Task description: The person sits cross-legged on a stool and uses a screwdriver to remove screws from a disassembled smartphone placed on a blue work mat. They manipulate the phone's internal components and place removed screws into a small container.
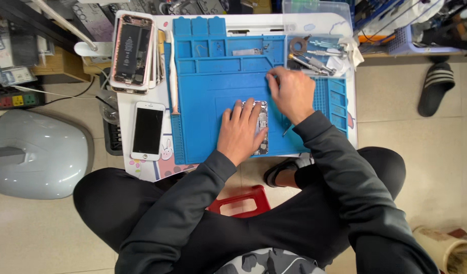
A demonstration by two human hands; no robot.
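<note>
Left hand (239, 131) lies flat on the opened, screenless phone (262, 127); right hand (292, 93) pinches something small.

Place: a small phone-repair workshop.
Bench (142, 167): low and white, with a blue compartmented repair mat (213, 81).
Left of the grip: an opened phone (133, 50) showing its battery.
Beyond the grip: a tray of tweezers (314, 56).

Matt blue rubbery work mat (213, 86), glossy glass-fronted white phone (147, 130), shiny metal tweezers (309, 63), smooth tiled floor (416, 132)
</note>
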